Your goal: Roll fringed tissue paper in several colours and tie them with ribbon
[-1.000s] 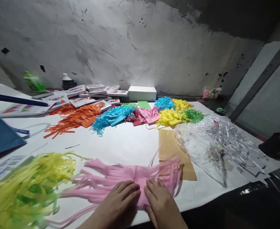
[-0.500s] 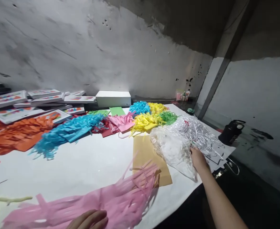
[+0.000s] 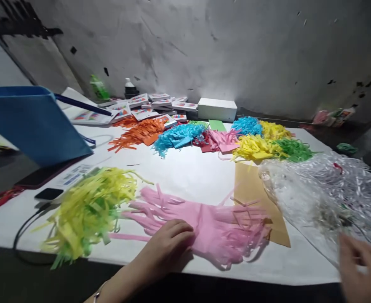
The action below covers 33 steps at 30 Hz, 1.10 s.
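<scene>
My left hand lies flat on a fringed pink paper bundle near the table's front edge, fingers pressing its left part. My right hand is blurred at the lower right, fingers spread, by the near edge of a clear plastic bag of shiny silver shreds. Whether it touches the bag or holds anything is unclear. A brown paper sheet lies between the pink bundle and the bag.
A yellow-green fringe heap lies left of the pink bundle. Orange, blue, pink, yellow and green fringes line the back. Behind them are flat boxes and a white box. At left, a blue bag, a phone.
The view swung back left. My right hand drew back from the silver shred bag toward the table's near edge. My left hand stayed on the pink bundle.
</scene>
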### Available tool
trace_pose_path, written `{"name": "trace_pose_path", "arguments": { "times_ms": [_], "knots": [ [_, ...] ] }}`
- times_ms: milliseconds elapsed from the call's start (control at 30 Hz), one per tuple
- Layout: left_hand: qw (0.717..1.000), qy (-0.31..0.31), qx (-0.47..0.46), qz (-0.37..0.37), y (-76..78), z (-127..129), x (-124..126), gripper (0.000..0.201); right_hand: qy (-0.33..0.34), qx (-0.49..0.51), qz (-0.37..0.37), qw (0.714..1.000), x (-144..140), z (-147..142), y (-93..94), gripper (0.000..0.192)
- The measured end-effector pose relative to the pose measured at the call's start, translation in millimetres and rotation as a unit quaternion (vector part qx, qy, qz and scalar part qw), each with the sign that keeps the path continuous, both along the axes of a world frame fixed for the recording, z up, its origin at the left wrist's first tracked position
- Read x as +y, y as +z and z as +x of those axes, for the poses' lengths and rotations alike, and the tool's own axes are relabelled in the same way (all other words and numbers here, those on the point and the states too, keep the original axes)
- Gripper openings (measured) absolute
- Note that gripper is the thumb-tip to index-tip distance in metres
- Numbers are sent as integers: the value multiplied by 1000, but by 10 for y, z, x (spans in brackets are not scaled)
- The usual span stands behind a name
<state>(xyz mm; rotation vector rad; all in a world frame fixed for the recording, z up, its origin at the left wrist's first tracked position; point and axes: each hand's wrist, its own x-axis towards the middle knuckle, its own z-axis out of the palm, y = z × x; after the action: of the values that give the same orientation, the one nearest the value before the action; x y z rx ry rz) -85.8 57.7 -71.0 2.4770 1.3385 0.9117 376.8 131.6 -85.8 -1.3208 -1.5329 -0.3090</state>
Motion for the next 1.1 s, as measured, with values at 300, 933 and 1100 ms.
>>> {"name": "trace_pose_path", "arguments": {
  "times_ms": [300,933,1100],
  "knots": [
    [1000,-10,25,14,-1,53,-97,15,343,-180,-27,922,-676,-2494,-72,25],
    [992,-5,29,-123,122,20,-123,27,306,-219,-72,924,-587,-2411,142,39],
    [990,23,33,-136,85,-46,-121,27,365,-148,-118,911,-522,-2413,70,30]
  ]
}}
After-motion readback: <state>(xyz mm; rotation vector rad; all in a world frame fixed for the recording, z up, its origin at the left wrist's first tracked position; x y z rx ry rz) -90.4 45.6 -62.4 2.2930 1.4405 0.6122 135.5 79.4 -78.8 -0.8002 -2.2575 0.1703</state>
